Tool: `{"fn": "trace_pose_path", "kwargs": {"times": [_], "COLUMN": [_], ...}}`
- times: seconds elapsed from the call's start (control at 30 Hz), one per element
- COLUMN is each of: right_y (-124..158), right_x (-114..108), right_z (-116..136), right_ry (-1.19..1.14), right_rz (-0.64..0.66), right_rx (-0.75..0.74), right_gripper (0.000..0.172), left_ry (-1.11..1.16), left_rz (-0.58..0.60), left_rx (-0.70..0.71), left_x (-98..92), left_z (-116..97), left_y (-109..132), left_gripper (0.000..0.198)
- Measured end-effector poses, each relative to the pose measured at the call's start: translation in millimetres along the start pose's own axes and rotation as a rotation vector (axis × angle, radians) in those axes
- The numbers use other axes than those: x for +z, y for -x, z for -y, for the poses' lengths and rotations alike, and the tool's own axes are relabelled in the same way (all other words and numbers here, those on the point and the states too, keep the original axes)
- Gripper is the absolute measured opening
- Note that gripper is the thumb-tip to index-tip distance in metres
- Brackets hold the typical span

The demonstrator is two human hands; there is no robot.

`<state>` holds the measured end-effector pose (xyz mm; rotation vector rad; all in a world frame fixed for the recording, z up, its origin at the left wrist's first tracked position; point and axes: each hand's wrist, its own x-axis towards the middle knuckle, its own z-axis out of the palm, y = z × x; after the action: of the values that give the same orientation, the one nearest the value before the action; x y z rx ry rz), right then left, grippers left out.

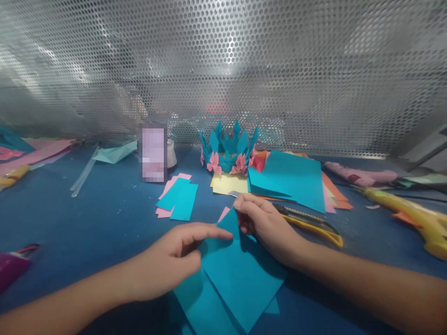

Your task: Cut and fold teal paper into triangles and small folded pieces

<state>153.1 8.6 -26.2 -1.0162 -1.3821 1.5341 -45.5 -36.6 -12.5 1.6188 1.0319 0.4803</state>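
A teal paper square [240, 274] lies on the blue table [104, 218] in front of me, on top of more teal sheets [202, 307]. My left hand [171, 260] rests on its left side, index finger stretched out and pressing near the top corner, the other fingers curled. My right hand [261, 221] pinches the sheet's top corner between thumb and fingers, the corner lifted or folded. A pink scrap [223, 214] peeks out behind that corner.
Behind stand a teal paper crown with pink flowers [226, 151], a stack of coloured sheets [289, 179], small teal and pink pieces [178, 197] and a yellow utility knife [314, 225]. A yellow glue gun [415, 218] lies at right. A perforated metal wall [223, 70] closes the back.
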Motion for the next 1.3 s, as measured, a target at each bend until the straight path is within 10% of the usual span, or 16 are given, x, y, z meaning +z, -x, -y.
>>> {"fn": "trace_pose_path", "kwargs": {"times": [0.5, 1.03, 1.3], "right_y": [-4, -5, -2], "right_x": [-3, -13, -15], "right_z": [-6, -5, 16], "right_ry": [0.272, 1.103, 1.22], "right_rz": [0.106, 0.232, 0.364], "right_rx": [-0.12, -0.656, -0.521], "right_gripper": [0.015, 0.011, 0.011], "left_ry": [-0.305, -0.749, -0.8], "left_rz": [-0.086, -0.026, 0.017], "left_rx": [0.111, 0.397, 0.37], "left_x": [7.0, 11.7, 11.2], "left_z": [2, -3, -4], "left_y": [2, 9, 11], "left_gripper": [0.059, 0.045, 0.045]}}
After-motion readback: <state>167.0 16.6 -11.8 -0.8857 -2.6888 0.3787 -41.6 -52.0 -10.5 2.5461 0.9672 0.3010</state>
